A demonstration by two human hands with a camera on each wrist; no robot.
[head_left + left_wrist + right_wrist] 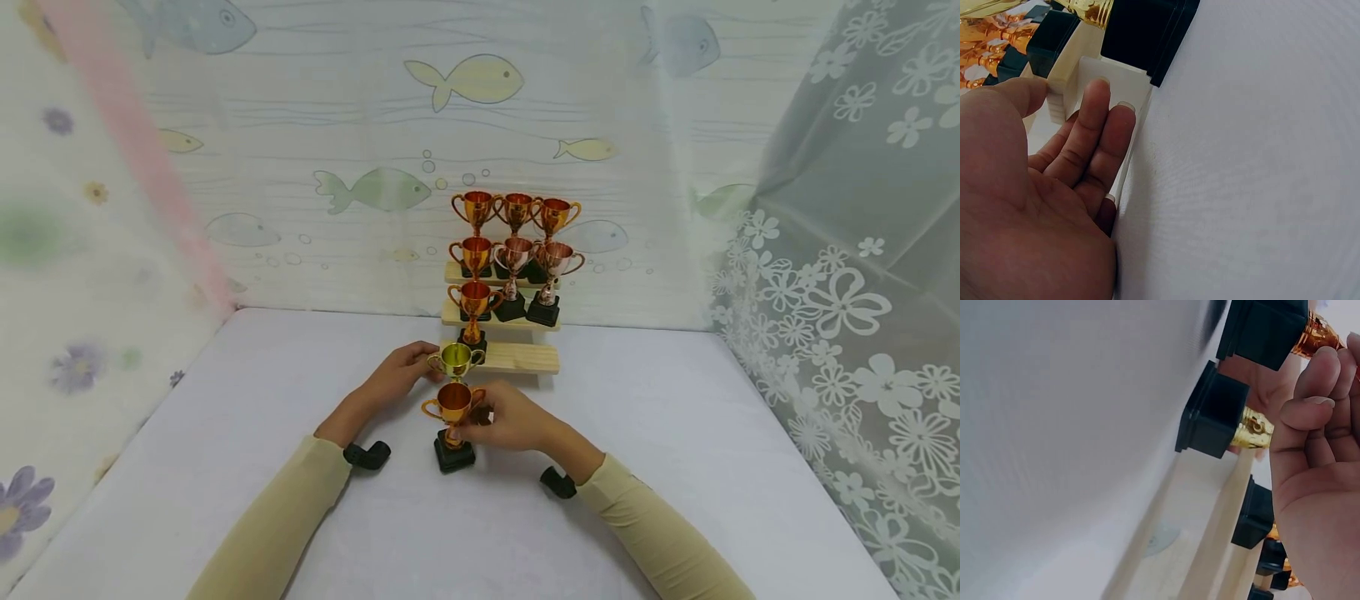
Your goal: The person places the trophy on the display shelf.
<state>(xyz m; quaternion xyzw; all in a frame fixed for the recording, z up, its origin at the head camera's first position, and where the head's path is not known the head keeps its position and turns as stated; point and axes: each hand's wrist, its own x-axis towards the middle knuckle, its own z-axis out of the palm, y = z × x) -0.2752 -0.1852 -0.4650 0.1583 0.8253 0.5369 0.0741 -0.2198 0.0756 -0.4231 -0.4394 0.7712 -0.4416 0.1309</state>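
My right hand (513,417) pinches the stem of an orange-bronze trophy cup (454,403) with a black square base (1263,331), upright at the front of the table. Just behind it stands a gold trophy cup (456,360), its black base (1215,411) in front of the wooden stepped rack (521,357). At the rack's left end is my left hand (399,375); its thumb touches the lowest step's end and its fingers (1110,147) extend loosely beside it, holding nothing. The lowest step bears one orange trophy (474,302) at its left.
Three orange trophies (517,208) line the top step. The middle step has one orange trophy (476,252) and two rose-copper trophies (555,262). A white cloth covers the table (652,417); a fish-patterned curtain (360,108) hangs behind the rack.
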